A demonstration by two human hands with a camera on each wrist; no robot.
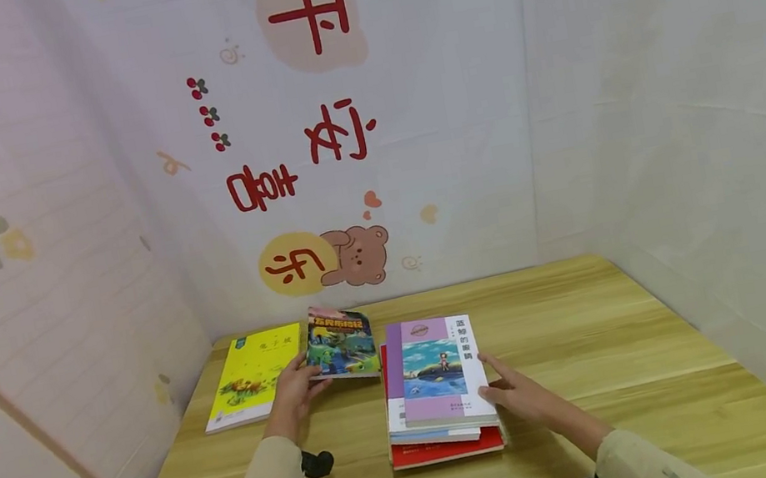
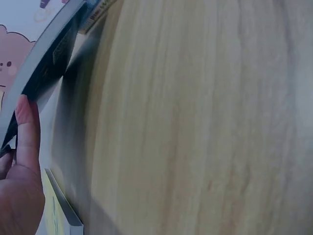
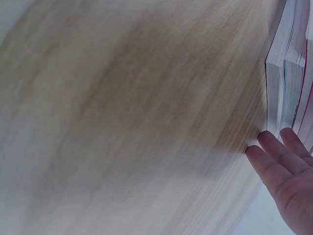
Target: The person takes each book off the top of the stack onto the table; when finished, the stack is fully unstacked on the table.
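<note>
My left hand [image 1: 294,389] pinches a dark, colourful comic-style book [image 1: 341,343] by its lower left corner. In the left wrist view, a finger [image 2: 28,134] lies along the underside of the book [image 2: 46,63], which is tilted and raised off the table. My right hand [image 1: 519,394] is at the right side of a stack of books, topped by a purple and white book [image 1: 439,369] with a sea picture. In the right wrist view, my right fingers [image 3: 279,156] are extended, their tips right by the page edges of the stack [image 3: 288,73].
A yellow book [image 1: 257,374] lies flat at the table's left back. Under the purple book are several others, with a red one [image 1: 449,449] near the bottom. The wood-grain table [image 1: 597,338] meets a printed cloth backdrop [image 1: 450,92] behind and at both sides.
</note>
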